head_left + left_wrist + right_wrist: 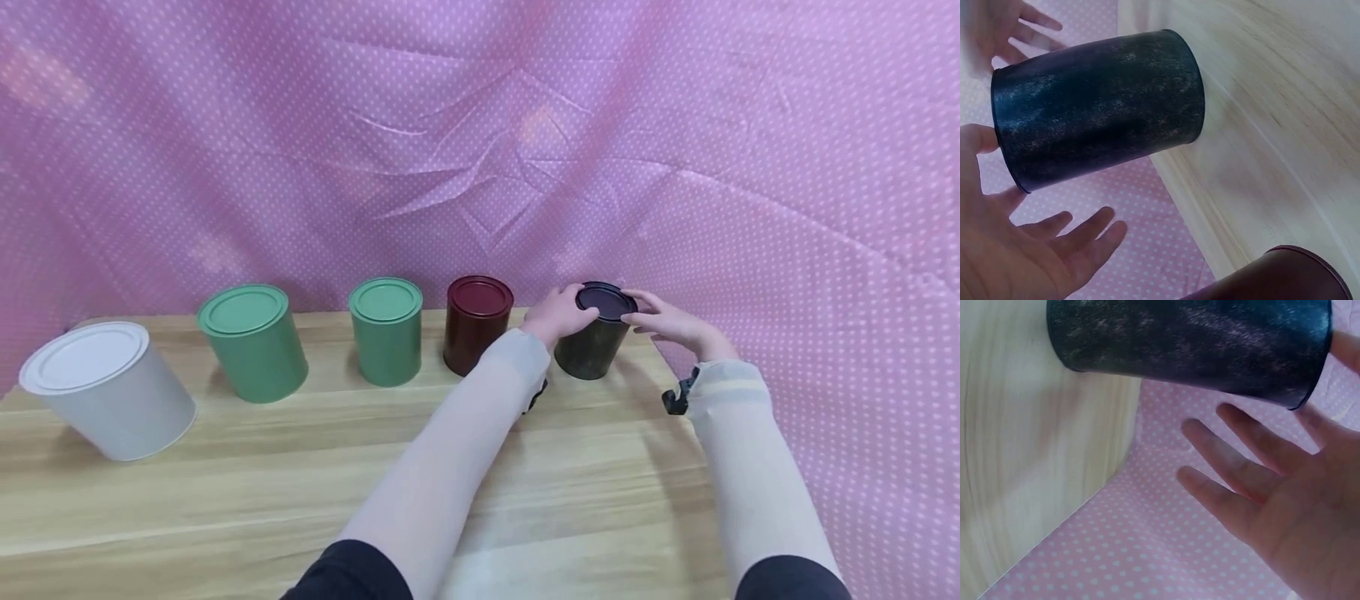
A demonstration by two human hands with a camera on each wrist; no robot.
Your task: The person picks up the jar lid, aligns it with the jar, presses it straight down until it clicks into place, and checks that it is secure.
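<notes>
A black can (pixel 589 352) with a mottled dark wall stands on the wooden table near its back right corner, its round lid (pixel 606 301) on top. From the left, my left hand (pixel 558 315) holds the can's upper rim between thumb and index finger. My right hand (pixel 670 322) grips the rim likewise from the right. Both wrist views show the other fingers (pixel 1094 240) spread away from the wall. In the right wrist view, three fingers (pixel 1232 469) of the right hand reach below the can. Whether the lid is loose cannot be told.
Left of the black can stand a dark red can (pixel 468 333), a smaller green can (pixel 387 342), a larger green can (pixel 258 354) and a white can (pixel 127 400), all lidded. A pink dotted cloth (pixel 480 150) hangs behind the table (pixel 247 500) and along its right edge.
</notes>
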